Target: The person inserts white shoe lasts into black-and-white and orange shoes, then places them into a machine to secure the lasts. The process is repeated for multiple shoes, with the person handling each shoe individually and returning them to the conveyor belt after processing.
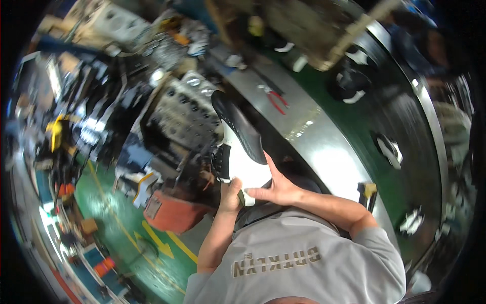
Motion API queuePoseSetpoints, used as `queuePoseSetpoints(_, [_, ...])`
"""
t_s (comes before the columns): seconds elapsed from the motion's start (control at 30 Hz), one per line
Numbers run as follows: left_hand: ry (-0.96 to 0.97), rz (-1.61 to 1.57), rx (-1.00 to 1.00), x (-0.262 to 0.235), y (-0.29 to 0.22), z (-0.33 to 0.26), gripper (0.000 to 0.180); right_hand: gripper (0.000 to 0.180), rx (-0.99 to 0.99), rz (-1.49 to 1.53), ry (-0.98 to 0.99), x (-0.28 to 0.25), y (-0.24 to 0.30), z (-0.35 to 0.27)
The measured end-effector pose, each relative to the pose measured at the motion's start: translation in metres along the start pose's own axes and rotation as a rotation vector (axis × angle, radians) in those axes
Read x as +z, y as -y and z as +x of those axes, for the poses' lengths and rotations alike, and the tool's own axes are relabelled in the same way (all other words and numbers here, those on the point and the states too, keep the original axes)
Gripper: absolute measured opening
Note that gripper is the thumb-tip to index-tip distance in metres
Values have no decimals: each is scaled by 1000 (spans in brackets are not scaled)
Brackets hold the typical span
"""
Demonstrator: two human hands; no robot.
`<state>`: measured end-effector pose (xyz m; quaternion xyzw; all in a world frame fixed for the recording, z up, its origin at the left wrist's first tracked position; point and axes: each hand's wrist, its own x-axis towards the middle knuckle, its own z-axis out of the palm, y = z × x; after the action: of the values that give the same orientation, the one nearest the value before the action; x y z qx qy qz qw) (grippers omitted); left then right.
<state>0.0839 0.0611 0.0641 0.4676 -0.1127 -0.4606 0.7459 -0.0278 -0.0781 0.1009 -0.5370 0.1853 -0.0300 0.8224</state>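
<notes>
I see both hands clamped on the white shoe (pixel 242 162): left hand (pixel 230 195) below its heel, right hand (pixel 276 190) beside; black sole up, steel surface (pixel 324 147) open right of it.

Both forearms raised from below, left hand (pixel 230 195) and right hand (pixel 273 190) seemingly clenched, fingers curled.

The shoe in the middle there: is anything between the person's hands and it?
Nothing visible. Both hands are already on the black-and-white shoe: the left hand grips its lower end from the left, the right hand cups it from the right.
</notes>
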Motion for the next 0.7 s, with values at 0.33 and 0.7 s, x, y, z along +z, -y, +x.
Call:
queuePoseSetpoints(0.33, [340, 466, -339, 13, 46, 29, 56, 48, 242, 913, -863, -160, -57, -87])
queuePoseSetpoints(0.7, [331, 508, -423, 57, 81, 48, 51, 69, -133, 823, -1445, -368, -175, -120])
